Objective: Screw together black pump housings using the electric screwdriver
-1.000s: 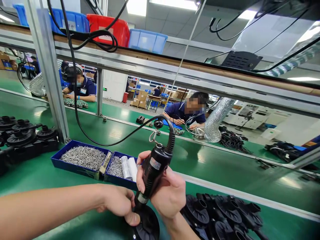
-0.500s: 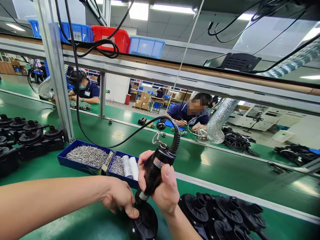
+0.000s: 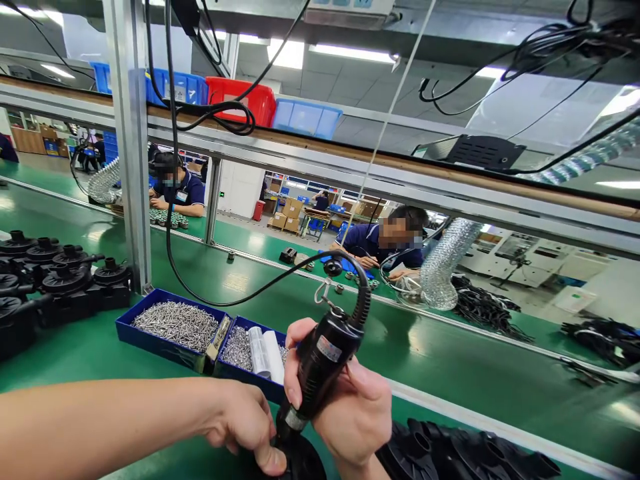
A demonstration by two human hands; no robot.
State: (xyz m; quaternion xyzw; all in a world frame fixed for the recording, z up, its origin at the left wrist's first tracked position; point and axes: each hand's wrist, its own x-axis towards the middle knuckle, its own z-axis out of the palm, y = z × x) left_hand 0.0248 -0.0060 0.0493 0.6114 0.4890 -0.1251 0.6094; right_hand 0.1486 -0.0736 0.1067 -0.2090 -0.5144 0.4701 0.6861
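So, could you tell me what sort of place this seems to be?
Most likely a factory assembly line: the right hand grips a corded power driver, metal screws fill a blue bin, and matching black housings sit in rows on the green bench.

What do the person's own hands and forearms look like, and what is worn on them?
The left hand and right hand are bare, without gloves. The left forearm shows no sleeve, watch or bracelet. The right wrist is bare too. No rings are visible, though some fingers are partly hidden.
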